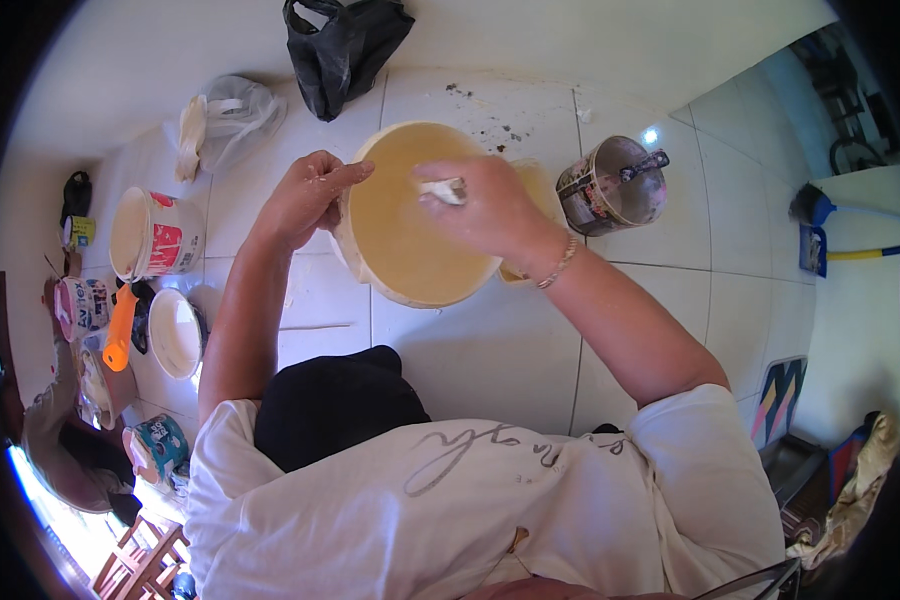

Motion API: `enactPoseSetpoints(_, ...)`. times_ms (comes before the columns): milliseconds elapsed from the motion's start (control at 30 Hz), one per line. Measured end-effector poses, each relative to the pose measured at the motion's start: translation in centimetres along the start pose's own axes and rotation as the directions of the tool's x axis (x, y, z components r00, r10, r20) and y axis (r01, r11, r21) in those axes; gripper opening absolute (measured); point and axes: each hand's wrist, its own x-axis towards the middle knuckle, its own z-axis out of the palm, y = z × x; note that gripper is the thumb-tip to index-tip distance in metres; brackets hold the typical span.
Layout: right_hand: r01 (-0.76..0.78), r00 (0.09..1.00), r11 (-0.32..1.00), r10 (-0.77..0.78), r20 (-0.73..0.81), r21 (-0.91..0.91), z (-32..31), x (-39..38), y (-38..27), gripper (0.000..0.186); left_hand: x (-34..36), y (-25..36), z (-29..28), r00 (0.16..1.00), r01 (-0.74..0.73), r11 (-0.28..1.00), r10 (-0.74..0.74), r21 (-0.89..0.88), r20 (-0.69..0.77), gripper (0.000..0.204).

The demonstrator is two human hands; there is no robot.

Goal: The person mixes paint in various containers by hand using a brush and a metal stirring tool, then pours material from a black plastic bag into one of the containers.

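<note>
A large cream bucket stands on the tiles in front of me, its inside a pale yellow. My left hand grips its left rim, with the thumb hooked over the edge and white smears on the skin. Over the bucket's opening, my right hand is closed around a small whitish wad that pokes out of the fist; whether it is cloth or something else cannot be made out. That hand is slightly blurred. Part of a second cream container shows behind my right wrist.
A stained can with a dark-handled tool stands to the right. Leftward are a white bucket, an orange handle and a white tub. A black bag and clear bag lie by the wall. A broom stands far right.
</note>
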Motion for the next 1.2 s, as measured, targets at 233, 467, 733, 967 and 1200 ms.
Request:
enactPoseSetpoints(233, -0.178, 0.967, 0.979, 0.193, 0.168, -0.100, -1.6, -3.2, 2.2, 0.021, 0.1, 0.4, 1.2, 0.997, -0.076, 0.995, 0.075, -0.065, -0.015, 0.044)
enactPoseSetpoints(467, -0.078, 0.997, 0.962, 0.075, 0.021, 0.262, 1.7, -2.4, -1.1, 0.021, -0.2, 0.8, 2.1, 0.995, -0.091, 0.996, 0.090, -0.018, -0.043, 0.051)
enactPoseSetpoints(733, -0.189, 0.981, 0.973, 0.194, 0.026, -0.133, -0.3, -2.6, 2.3, 0.022, -0.9, 1.0, 2.4, 0.991, -0.137, 0.990, 0.137, -0.034, -0.008, 0.039)
enactPoseSetpoints(967, -0.127, 0.991, 0.982, 0.118, 0.066, 0.140, 1.9, -3.7, -1.4, 0.021, -0.5, 0.9, 2.8, 0.986, -0.125, 0.992, 0.123, -0.013, -0.109, 0.030)
enactPoseSetpoints(1200, -0.035, 0.992, 0.999, 0.031, -0.122, -0.035, -0.4, -1.1, 1.6, 0.020, 0.0, 0.5, 2.1, 0.992, -0.094, 0.996, 0.094, 0.007, -0.080, 0.030)
